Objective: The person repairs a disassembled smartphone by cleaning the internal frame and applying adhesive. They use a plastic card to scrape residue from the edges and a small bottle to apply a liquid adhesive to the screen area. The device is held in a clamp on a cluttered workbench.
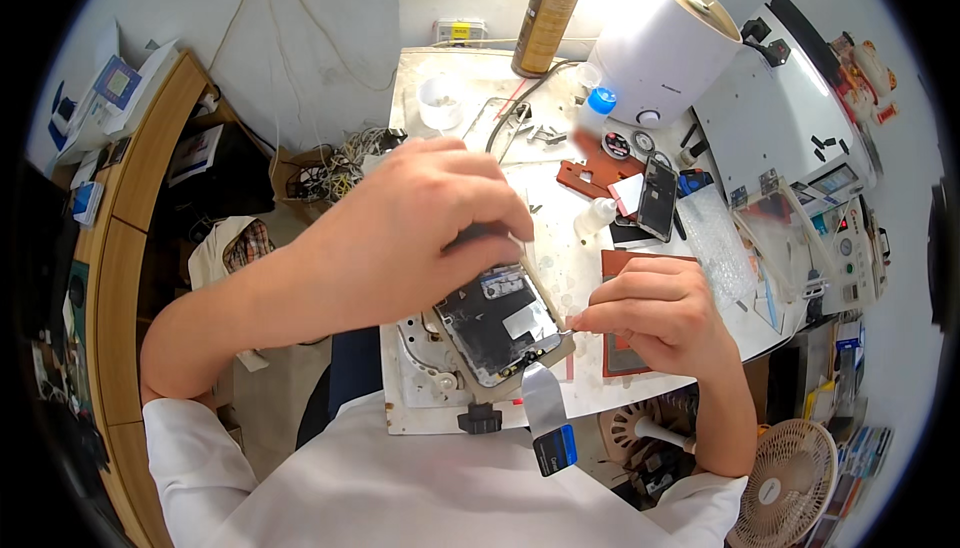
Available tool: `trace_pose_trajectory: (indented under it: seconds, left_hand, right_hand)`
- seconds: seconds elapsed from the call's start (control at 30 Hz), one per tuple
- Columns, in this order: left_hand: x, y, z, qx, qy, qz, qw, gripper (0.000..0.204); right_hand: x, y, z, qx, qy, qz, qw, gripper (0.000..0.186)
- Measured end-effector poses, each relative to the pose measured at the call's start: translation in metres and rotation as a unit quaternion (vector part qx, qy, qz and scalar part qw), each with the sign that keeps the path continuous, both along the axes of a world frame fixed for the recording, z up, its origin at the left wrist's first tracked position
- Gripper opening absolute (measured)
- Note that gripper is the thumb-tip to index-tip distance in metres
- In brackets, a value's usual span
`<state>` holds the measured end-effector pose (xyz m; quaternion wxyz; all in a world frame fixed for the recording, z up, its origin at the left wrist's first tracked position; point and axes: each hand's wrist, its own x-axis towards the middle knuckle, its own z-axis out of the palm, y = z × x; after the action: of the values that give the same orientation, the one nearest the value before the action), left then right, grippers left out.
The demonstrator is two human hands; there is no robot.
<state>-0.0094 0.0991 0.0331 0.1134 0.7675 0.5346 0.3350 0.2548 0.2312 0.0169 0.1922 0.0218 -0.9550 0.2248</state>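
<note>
An opened phone housing point(470, 326) with a black interior lies tilted in a metal holder point(412, 353) at the table's near edge. A silver flat cable point(543, 398) hangs from its lower end, ending in a black and blue tab point(557, 450). My left hand point(430, 218) hovers over the housing's upper end, thumb and forefinger pinched together. What they grip, if anything, is hidden. Beside the lower right corner of the housing, my right hand point(655, 313) is closed in a pinch, its fingertips around a tiny thing I cannot make out.
A reddish mat point(612, 356) lies under my right hand. Farther back are a white dropper bottle point(596, 216), a dark phone part point(657, 198), a white tub point(440, 103), a spray can point(546, 23) and a large white appliance point(665, 48). Bubble wrap point(715, 243) lies at right.
</note>
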Motion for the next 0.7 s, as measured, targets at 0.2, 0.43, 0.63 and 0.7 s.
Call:
trace_pose_trajectory:
  seconds: [0.2, 0.43, 0.63, 0.7]
  left_hand:
    - [-0.003, 0.017, 0.007, 0.016, 0.017, 0.012, 1.000, 0.012]
    - [0.001, 0.026, 0.004, 0.001, 0.025, 0.002, 1.000, 0.010]
    - [0.007, 0.071, 0.006, -0.070, 0.067, -0.003, 0.995, 0.014]
    - [0.014, 0.097, 0.011, -0.162, 0.092, 0.008, 0.982, 0.016]
  right_hand:
    - [0.000, 0.001, -0.001, -0.013, -0.012, -0.001, 1.000, 0.025]
    - [-0.003, 0.005, 0.000, -0.024, -0.011, 0.019, 0.999, 0.026]
    - [-0.002, 0.005, 0.001, -0.004, -0.009, 0.019, 1.000, 0.025]
    - [0.000, 0.002, 0.001, -0.009, -0.009, 0.009, 1.000, 0.023]
